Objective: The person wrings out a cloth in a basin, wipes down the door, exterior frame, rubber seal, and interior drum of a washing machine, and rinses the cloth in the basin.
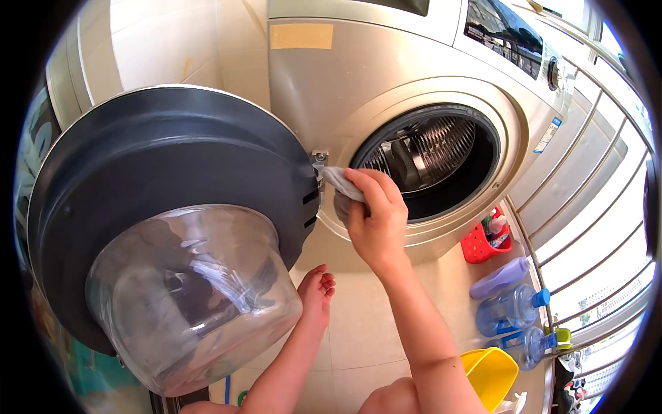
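My right hand [378, 217] is closed in a pinch on a crumpled light grey cloth [342, 181]. It holds the cloth beside the door hinge, at the left rim of the washing machine's round opening. The drum [427, 155] shows its ribbed metal wall through that opening. Lower down, beside the glass bowl of the door, my left hand [317, 293] has its fingers curled in, and nothing shows in them. The washing machine door [172, 162] is swung wide to the left, its clear bowl [200, 303] facing me.
At the right of the machine stand a red basket [485, 238] with bottles, a purple bottle [500, 277] and two large blue water jugs [509, 309]. A yellow basin [491, 376] is at the lower right. Metal railings [593, 228] run along the right side.
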Tool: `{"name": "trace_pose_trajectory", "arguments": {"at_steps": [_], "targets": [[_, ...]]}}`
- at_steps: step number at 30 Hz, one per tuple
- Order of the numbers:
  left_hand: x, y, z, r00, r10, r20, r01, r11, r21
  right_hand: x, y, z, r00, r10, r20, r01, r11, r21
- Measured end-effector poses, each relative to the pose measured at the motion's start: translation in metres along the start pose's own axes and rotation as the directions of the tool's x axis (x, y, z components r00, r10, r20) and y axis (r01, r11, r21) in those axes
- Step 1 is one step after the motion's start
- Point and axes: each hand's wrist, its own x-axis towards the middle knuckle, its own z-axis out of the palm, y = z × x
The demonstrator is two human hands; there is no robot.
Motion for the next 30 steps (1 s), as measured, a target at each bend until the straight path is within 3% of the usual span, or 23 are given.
{"name": "trace_pose_trajectory", "arguments": {"at_steps": [2,6,8,10,12,14,15,18,24,26,27,30], "targets": [[0.001,-0.002,0.001,1.0,-0.018,0.009,0.018,1.0,-0.009,0.021,-0.015,0.014,0.995,-0.099,-0.013,0.1,0.992,0.074],[-0.001,-0.002,0.005,1.0,-0.02,0.012,0.021,1.0,-0.007,0.019,-0.002,0.017,0.99,-0.13,0.057,0.127,0.99,0.06],[-0.002,-0.001,0.006,1.0,-0.017,-0.007,0.017,1.0,0.022,0.003,0.018,0.005,0.966,-0.053,0.255,0.079,0.993,-0.091],[-0.002,-0.003,0.004,1.0,-0.013,0.003,0.013,1.0,0.026,-0.012,0.036,-0.01,0.929,0.046,0.368,-0.029,0.998,-0.051],[0.001,-0.003,0.005,1.0,-0.009,0.007,0.009,0.999,0.031,-0.015,0.044,-0.027,0.939,0.138,0.315,-0.141,0.99,-0.016],[0.001,-0.007,0.004,1.0,-0.008,0.013,0.008,1.0,0.019,0.005,0.046,-0.038,0.99,0.06,0.124,-0.055,0.998,-0.041],[0.002,-0.01,0.002,1.0,-0.014,0.003,0.014,1.0,0.021,0.019,0.039,-0.043,0.995,0.091,0.034,-0.088,0.994,-0.067],[0.007,-0.016,0.0,1.0,-0.011,0.025,0.01,1.0,0.014,0.065,0.028,-0.042,0.964,0.021,-0.266,-0.054,0.992,-0.117],[0.013,-0.017,0.003,1.0,-0.027,0.005,0.027,1.0,0.002,0.04,0.033,0.019,0.983,-0.094,-0.158,0.067,0.984,-0.166],[0.014,-0.018,-0.002,0.999,-0.027,-0.02,0.027,1.0,0.002,0.013,0.037,0.034,0.994,-0.089,-0.058,0.083,0.993,-0.086],[0.014,-0.018,-0.005,0.999,-0.028,-0.026,0.028,1.0,0.004,0.001,0.037,0.037,0.997,-0.078,0.009,0.078,0.996,-0.043],[0.017,-0.019,-0.009,0.999,-0.029,-0.032,0.03,0.999,0.025,-0.016,0.038,0.043,0.999,0.045,-0.005,-0.045,0.999,0.006]]}}
